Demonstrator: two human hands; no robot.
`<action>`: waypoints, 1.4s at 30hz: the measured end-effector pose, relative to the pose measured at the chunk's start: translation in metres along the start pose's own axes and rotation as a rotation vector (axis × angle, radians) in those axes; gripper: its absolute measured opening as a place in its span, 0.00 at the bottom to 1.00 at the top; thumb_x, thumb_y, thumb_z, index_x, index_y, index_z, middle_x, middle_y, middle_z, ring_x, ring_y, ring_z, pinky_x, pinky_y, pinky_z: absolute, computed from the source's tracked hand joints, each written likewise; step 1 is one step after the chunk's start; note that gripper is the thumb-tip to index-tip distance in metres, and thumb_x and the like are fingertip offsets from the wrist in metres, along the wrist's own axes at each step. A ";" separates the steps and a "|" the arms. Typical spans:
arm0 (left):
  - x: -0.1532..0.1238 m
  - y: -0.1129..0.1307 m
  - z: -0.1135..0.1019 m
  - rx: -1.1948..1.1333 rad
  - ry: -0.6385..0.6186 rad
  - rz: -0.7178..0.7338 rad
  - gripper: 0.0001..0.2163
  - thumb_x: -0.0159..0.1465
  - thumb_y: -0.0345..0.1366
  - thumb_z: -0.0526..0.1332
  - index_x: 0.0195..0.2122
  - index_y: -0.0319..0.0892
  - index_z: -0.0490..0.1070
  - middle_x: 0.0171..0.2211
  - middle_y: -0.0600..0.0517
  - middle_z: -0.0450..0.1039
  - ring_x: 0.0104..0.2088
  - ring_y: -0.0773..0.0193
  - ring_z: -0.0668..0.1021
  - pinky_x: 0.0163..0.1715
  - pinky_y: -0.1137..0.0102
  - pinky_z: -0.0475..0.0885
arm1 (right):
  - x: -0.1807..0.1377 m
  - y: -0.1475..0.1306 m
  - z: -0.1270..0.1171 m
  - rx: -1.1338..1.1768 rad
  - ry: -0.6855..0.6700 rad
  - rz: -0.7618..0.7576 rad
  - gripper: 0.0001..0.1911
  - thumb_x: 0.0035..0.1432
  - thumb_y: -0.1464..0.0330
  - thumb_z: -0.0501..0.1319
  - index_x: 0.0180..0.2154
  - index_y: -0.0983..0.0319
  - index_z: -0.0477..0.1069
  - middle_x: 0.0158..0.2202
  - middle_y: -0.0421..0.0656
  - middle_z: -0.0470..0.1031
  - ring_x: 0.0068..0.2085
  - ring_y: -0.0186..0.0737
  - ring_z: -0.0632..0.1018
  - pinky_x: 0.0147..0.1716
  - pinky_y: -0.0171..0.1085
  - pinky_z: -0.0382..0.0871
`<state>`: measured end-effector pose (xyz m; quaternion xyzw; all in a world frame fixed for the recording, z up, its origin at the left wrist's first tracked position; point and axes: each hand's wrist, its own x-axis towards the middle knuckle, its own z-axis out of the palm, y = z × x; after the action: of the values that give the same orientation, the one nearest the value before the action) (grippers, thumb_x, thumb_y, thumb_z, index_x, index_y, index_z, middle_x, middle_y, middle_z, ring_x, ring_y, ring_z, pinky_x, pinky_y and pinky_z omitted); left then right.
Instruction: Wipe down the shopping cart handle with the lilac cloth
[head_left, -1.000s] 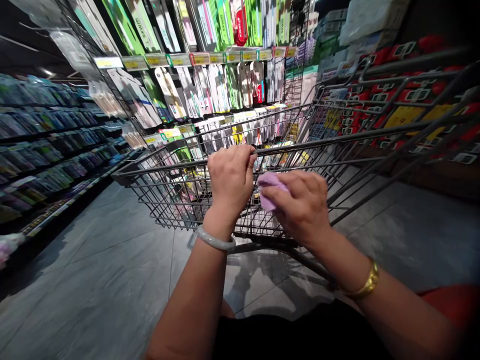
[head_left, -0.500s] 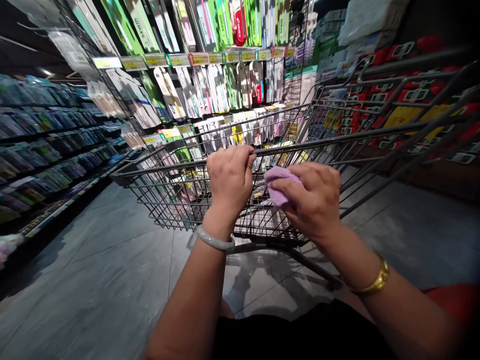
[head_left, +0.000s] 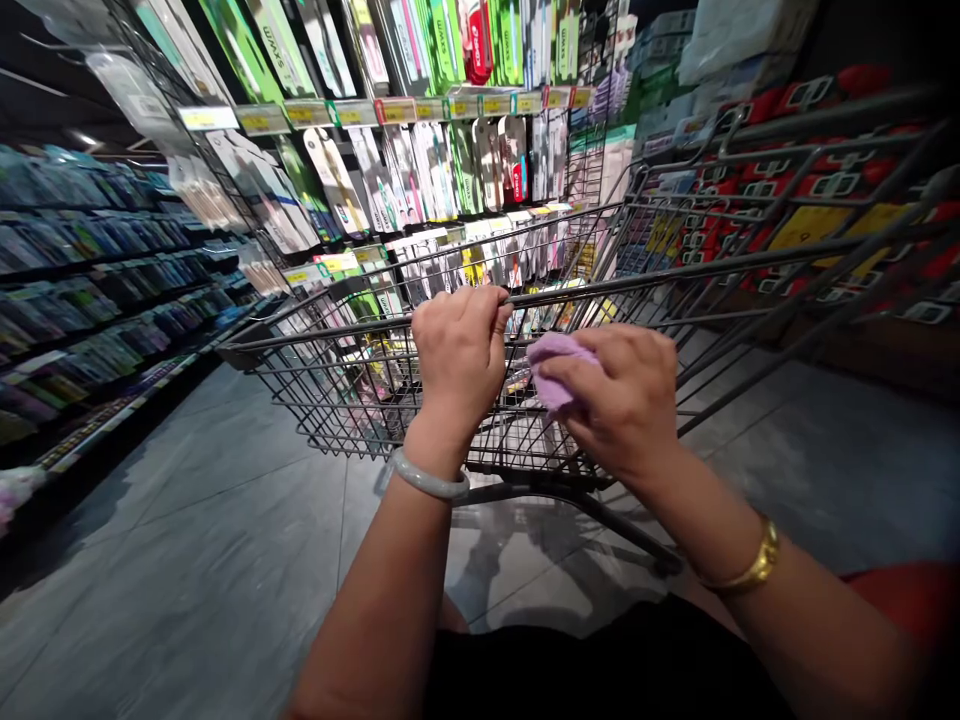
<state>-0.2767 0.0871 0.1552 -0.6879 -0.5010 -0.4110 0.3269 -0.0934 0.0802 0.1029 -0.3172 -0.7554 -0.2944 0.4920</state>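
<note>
A grey wire shopping cart stands in front of me in a shop aisle. My left hand is closed round the cart's near top rail. My right hand is closed on a small purple cloth and presses it against the cart's side wires just right of my left hand. A pale bangle sits on my left wrist and a gold bracelet on my right. The cart's basket looks bare inside.
Racks of hanging packaged goods with yellow price tags fill the wall ahead. Shelves of packets line the left side. Red boxes are stacked at the right. Grey tiled floor lies to the left and below.
My right hand with the purple cloth moved up and to the right along the cart's wires, then stayed about there. My left hand kept its grip on the rail.
</note>
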 end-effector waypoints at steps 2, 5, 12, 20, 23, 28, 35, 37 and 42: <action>0.000 0.000 0.000 -0.002 0.004 -0.003 0.11 0.72 0.42 0.51 0.42 0.47 0.72 0.36 0.51 0.76 0.38 0.57 0.71 0.41 0.61 0.57 | -0.004 -0.007 0.006 0.007 -0.073 -0.050 0.09 0.59 0.63 0.63 0.43 0.52 0.74 0.48 0.41 0.77 0.50 0.44 0.70 0.51 0.46 0.57; 0.001 0.001 0.000 -0.008 0.000 -0.005 0.11 0.72 0.42 0.51 0.42 0.46 0.72 0.36 0.51 0.76 0.38 0.57 0.71 0.41 0.61 0.58 | -0.007 -0.015 0.012 0.034 -0.139 -0.116 0.06 0.60 0.65 0.62 0.40 0.54 0.74 0.47 0.39 0.77 0.48 0.41 0.70 0.50 0.44 0.57; 0.000 0.000 0.000 0.006 -0.005 0.004 0.12 0.72 0.42 0.51 0.42 0.46 0.72 0.36 0.50 0.75 0.37 0.57 0.71 0.41 0.61 0.57 | 0.002 0.005 -0.002 0.012 0.039 -0.002 0.12 0.57 0.63 0.65 0.44 0.52 0.74 0.48 0.42 0.75 0.51 0.45 0.69 0.51 0.45 0.58; 0.001 0.001 0.001 -0.001 -0.005 0.001 0.11 0.72 0.41 0.51 0.42 0.46 0.72 0.36 0.51 0.76 0.37 0.57 0.71 0.41 0.61 0.58 | -0.005 -0.012 0.009 0.024 -0.104 -0.117 0.06 0.60 0.64 0.63 0.41 0.53 0.74 0.46 0.39 0.77 0.48 0.42 0.70 0.50 0.44 0.57; 0.001 0.001 0.000 0.004 -0.002 0.005 0.12 0.72 0.42 0.51 0.42 0.46 0.72 0.36 0.51 0.75 0.37 0.57 0.70 0.41 0.61 0.57 | 0.001 -0.002 0.002 0.011 -0.021 -0.069 0.10 0.58 0.62 0.64 0.43 0.52 0.74 0.47 0.41 0.76 0.50 0.43 0.70 0.50 0.44 0.58; 0.001 0.001 0.001 -0.001 -0.008 0.007 0.12 0.72 0.42 0.51 0.42 0.46 0.72 0.36 0.50 0.75 0.37 0.57 0.70 0.41 0.61 0.57 | 0.003 0.004 -0.002 -0.009 -0.011 -0.011 0.12 0.57 0.63 0.65 0.44 0.52 0.74 0.48 0.41 0.75 0.50 0.44 0.69 0.50 0.45 0.57; 0.001 0.001 0.000 0.001 -0.014 -0.003 0.12 0.73 0.43 0.50 0.42 0.47 0.71 0.36 0.50 0.75 0.38 0.57 0.70 0.41 0.61 0.57 | -0.002 -0.006 0.005 0.022 -0.132 -0.100 0.07 0.60 0.64 0.62 0.41 0.53 0.74 0.47 0.39 0.77 0.49 0.42 0.69 0.51 0.44 0.56; 0.001 0.001 0.000 -0.004 -0.016 -0.003 0.12 0.73 0.43 0.50 0.42 0.47 0.71 0.36 0.50 0.75 0.38 0.57 0.70 0.41 0.61 0.57 | 0.001 -0.002 0.001 0.021 -0.096 -0.080 0.09 0.59 0.64 0.63 0.44 0.52 0.74 0.47 0.40 0.77 0.50 0.43 0.69 0.51 0.44 0.57; 0.001 0.001 0.000 -0.037 -0.021 -0.012 0.11 0.72 0.43 0.50 0.42 0.48 0.71 0.37 0.49 0.75 0.38 0.56 0.71 0.41 0.60 0.57 | 0.002 0.000 0.000 0.003 -0.074 -0.040 0.11 0.59 0.64 0.63 0.44 0.52 0.74 0.48 0.41 0.76 0.51 0.44 0.69 0.51 0.45 0.57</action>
<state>-0.2758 0.0872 0.1562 -0.6949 -0.5008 -0.4150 0.3067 -0.0941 0.0801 0.1053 -0.3120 -0.7795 -0.2914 0.4583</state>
